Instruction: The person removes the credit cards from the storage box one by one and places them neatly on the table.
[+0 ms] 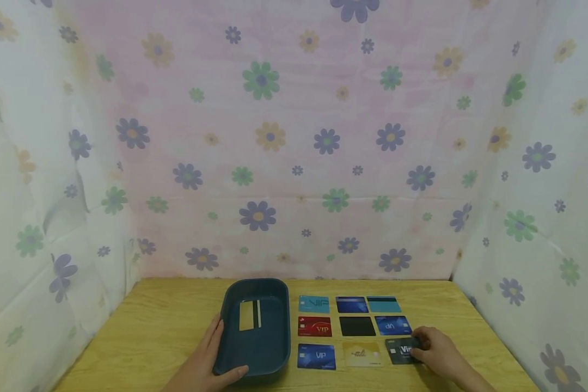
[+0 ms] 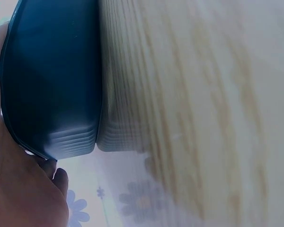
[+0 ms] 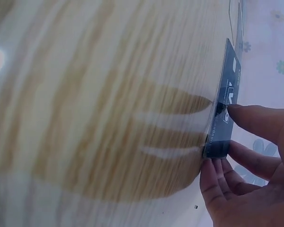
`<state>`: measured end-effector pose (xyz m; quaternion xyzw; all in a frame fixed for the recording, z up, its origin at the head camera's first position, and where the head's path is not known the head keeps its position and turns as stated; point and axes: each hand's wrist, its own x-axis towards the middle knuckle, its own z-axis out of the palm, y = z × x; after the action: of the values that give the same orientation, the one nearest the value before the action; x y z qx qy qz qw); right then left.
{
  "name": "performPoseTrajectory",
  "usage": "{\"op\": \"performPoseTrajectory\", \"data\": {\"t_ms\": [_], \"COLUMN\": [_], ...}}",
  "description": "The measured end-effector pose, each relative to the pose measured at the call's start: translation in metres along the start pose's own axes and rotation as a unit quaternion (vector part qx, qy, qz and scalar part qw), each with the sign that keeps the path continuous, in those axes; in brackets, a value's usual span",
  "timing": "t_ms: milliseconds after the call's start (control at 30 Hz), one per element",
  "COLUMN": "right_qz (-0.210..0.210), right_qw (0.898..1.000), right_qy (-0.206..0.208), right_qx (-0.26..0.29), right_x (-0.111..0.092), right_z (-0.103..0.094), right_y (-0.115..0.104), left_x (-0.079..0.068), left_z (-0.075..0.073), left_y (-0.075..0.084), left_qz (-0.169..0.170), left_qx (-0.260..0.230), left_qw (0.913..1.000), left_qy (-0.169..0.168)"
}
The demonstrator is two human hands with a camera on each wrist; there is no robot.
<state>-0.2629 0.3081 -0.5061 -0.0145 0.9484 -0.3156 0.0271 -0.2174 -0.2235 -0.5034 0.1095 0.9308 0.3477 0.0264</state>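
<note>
My left hand (image 1: 202, 356) grips the near left side of a dark blue tray (image 1: 269, 351), its thumb at the near rim and its fingers along the left wall. In the left wrist view that hand (image 2: 28, 189) lies against the tray (image 2: 52, 85). Inside the tray is a gold card (image 1: 246, 316) with a black stripe. My right hand (image 1: 441, 353) pinches the right end of a black VIP card (image 1: 396, 351) at the table's near right. In the right wrist view the thumb lies on the card's face (image 3: 233, 75) and other fingers are at its edge.
Several cards lie in rows right of the tray, among them a red VIP card (image 1: 313, 326), a blue VIP card (image 1: 316, 356), a gold card (image 1: 360, 355) and a plain black card (image 1: 356, 326). Flowered cloth (image 1: 294, 239) encloses the wooden table (image 1: 147, 326).
</note>
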Motion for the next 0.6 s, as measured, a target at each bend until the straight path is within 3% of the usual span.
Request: {"op": "performPoseTrajectory", "data": {"t_ms": [267,600], "right_qz": [-0.016,-0.006], "right_qw": [1.000,1.000], "right_qy": [-0.009,-0.013], "right_qx": [-0.001,-0.013], "right_x": [-0.0008,-0.0029], "right_z": [-0.0008,-0.0012], "right_y": [-0.0031,-0.0075], "left_x": [0.0002,0.0011], "left_z": [-0.0006,0.0013], "left_y": [0.0002,-0.0031], "left_qz": [-0.003,0.002], "left_qx": [-0.004,-0.004], "left_qw": [1.0000,1.0000], "left_qy": [-0.002,-0.002]}}
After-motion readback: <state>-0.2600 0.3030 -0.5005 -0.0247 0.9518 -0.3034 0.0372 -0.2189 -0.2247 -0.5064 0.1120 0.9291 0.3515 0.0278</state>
